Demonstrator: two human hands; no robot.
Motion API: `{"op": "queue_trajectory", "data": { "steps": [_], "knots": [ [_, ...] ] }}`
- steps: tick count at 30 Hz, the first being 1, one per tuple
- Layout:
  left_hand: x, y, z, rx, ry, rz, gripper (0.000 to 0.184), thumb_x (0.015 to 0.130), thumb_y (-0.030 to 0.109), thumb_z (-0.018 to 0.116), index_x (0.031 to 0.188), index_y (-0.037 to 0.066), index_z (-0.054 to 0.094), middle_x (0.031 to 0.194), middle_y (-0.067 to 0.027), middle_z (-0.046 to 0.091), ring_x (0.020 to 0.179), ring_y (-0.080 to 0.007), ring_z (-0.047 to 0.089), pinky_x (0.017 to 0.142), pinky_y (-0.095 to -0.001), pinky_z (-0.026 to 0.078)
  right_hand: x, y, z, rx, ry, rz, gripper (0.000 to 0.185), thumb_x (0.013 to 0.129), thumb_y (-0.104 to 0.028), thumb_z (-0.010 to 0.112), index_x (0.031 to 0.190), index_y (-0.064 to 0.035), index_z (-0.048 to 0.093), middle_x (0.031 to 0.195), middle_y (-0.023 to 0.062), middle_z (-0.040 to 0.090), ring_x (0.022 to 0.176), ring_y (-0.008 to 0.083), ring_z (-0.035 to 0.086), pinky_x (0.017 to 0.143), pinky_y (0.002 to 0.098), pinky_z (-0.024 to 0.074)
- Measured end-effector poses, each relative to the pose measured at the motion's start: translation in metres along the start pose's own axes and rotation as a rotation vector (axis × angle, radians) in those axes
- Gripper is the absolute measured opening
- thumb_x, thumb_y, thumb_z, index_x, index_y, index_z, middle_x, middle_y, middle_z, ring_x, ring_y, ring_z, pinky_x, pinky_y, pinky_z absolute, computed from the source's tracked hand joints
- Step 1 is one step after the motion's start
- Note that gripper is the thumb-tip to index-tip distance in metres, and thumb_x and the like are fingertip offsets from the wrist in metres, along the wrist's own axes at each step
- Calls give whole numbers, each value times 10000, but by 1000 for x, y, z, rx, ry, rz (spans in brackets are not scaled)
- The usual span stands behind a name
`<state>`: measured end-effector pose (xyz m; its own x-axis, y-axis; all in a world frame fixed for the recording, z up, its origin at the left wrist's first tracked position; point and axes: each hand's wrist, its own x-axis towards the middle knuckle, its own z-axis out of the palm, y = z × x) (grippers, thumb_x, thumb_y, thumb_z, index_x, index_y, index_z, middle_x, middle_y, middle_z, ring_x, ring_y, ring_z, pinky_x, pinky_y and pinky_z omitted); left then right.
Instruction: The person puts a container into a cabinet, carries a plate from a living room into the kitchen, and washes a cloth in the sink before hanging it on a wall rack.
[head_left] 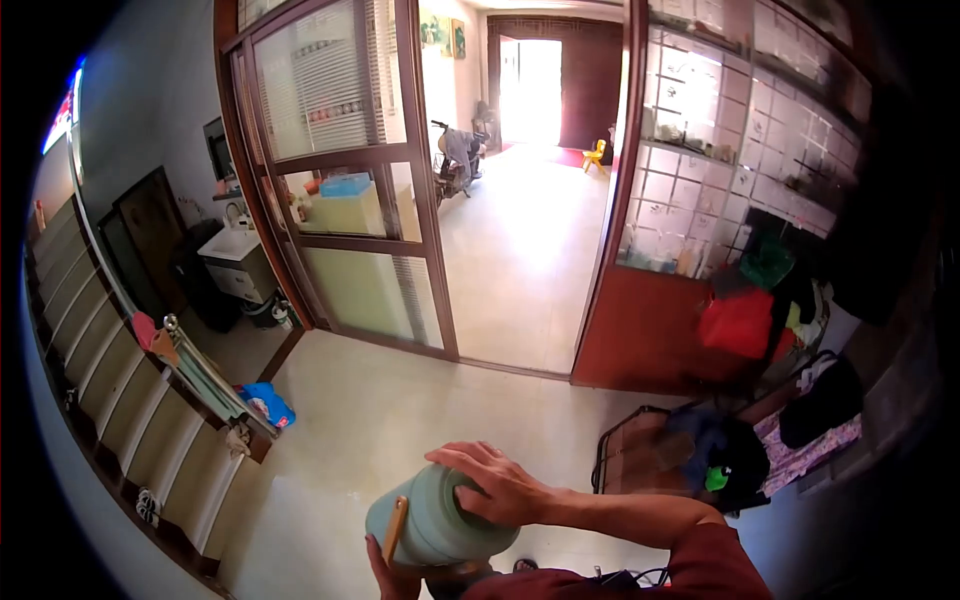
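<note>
A pale green, rounded jug-like container (425, 520) with a wood-coloured handle (397, 530) is held tilted in front of my body, at the bottom of the head view. My right hand (492, 488) lies over its upper end, fingers curved round the edge and thumb bent against it. Below the handle, my left hand (390, 578) grips the container's near side; most of that hand is cut off by the container and the frame edge. What is inside the container cannot be seen.
Stairs with a railing (190, 360) rise on the left, a blue bag (268, 404) at their foot. A sliding glass door (340, 200) stands partly open ahead. On the right are a folding chair (640, 450) with clothes and a red cabinet (640, 330). A washbasin (232, 243) is behind the stairs.
</note>
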<state>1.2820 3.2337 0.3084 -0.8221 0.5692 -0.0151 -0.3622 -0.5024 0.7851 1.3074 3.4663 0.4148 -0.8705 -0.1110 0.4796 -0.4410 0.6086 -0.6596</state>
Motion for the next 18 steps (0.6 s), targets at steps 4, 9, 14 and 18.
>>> {"op": "queue_trajectory", "data": {
  "steps": [4, 9, 14, 18],
  "knots": [
    [113, -1, -8, -89, -35, -15, 724, 913, 597, 193, 1484, 152, 210, 1516, -102, 231, 1385, -316, 237, 1127, -466, 187, 65, 81, -15, -10, -26, 41, 554, 798, -119, 515, 1344, -117, 422, 1295, 175, 455, 1165, 390, 445, 1017, 467, 352],
    [260, -16, -47, -194, -20, -186, 746, 899, 624, 243, 1470, 143, 240, 1481, -102, 290, 1357, -319, 286, 1110, -479, 225, 154, 174, -57, 19, -122, 213, 602, 769, -96, 508, 1363, -123, 407, 1368, 174, 395, 1264, 367, 365, 1065, 462, 298],
    [400, -8, -44, -73, -46, -235, 748, 908, 622, 269, 1429, 86, 297, 1425, -113, 365, 1319, -311, 342, 1094, -457, 259, 227, 261, -108, 45, -133, 288, 690, 722, -51, 509, 1393, -130, 366, 1410, 163, 359, 1328, 347, 302, 1099, 449, 266],
    [502, -22, -40, -124, 83, -311, 622, 937, 468, 334, 1400, 53, 329, 1386, -128, 419, 1273, -292, 402, 1067, -424, 315, 263, 325, -152, 107, -184, 324, 771, 676, -32, 532, 1413, -127, 328, 1435, 145, 338, 1350, 338, 282, 1112, 440, 254]
  ]
}}
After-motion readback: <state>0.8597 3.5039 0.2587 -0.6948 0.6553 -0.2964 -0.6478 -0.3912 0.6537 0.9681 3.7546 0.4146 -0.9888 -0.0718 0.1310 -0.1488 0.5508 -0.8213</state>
